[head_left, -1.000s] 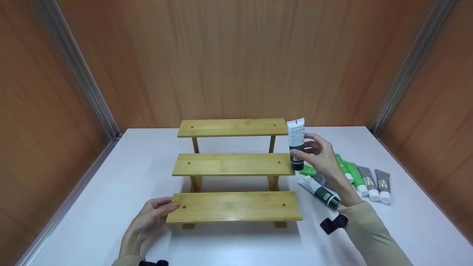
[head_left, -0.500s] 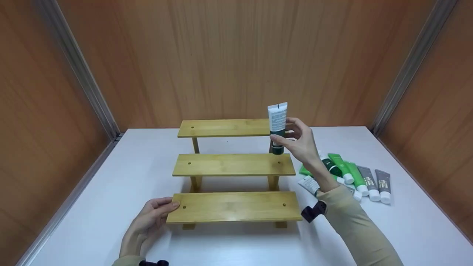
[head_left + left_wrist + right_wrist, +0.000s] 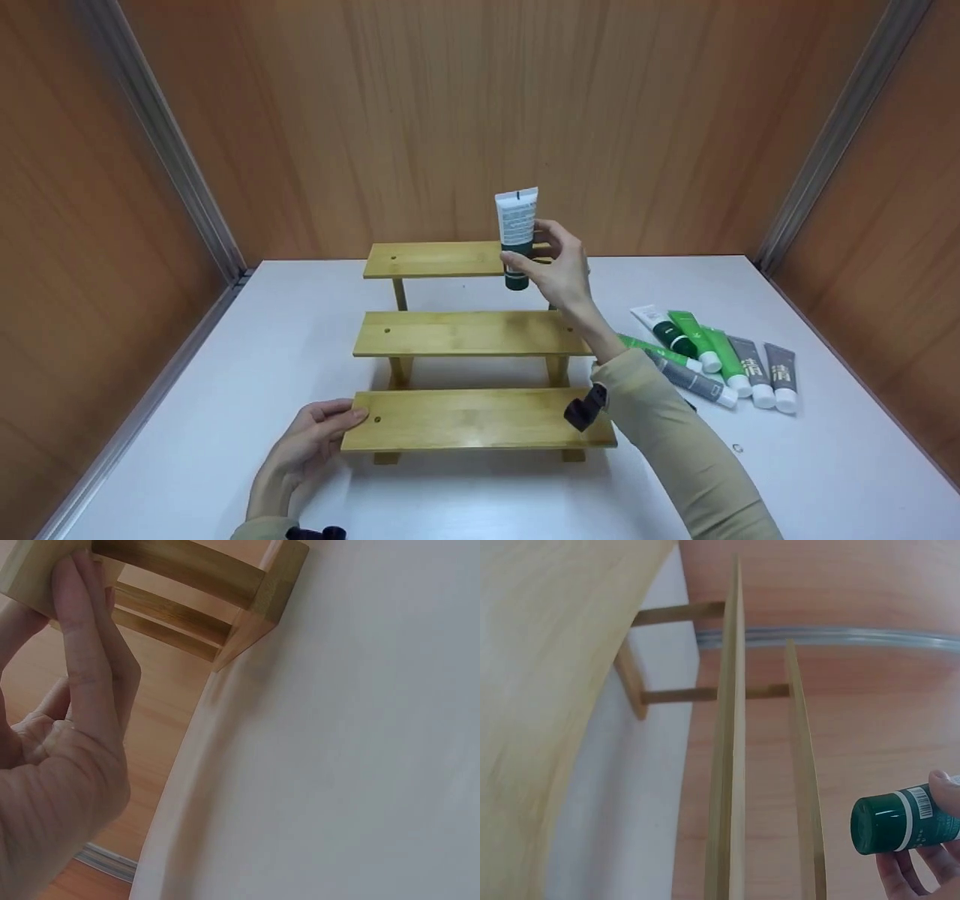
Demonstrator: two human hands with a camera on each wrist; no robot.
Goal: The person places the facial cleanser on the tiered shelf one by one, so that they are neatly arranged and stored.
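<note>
My right hand pinches a white and dark green squeeze tube near its lower end. The tube is upright, cap down, and overlaps the top step of a three-tier wooden shelf in the head view. In the right wrist view the green cap shows apart from the edge of that step. My left hand grips the left end of the lowest step between thumb and fingers; in the left wrist view its fingers lie against the wood.
Right of the shelf lie several tubes on the white table: a white and dark green tube, green tubes and grey tubes. A small ring-like bit lies nearer the front. A wood-grain wall stands behind the shelf.
My right hand has carried the white and dark green tube up and to the left, from beside the middle step to the top step. The left hand has kept its grip in place.
</note>
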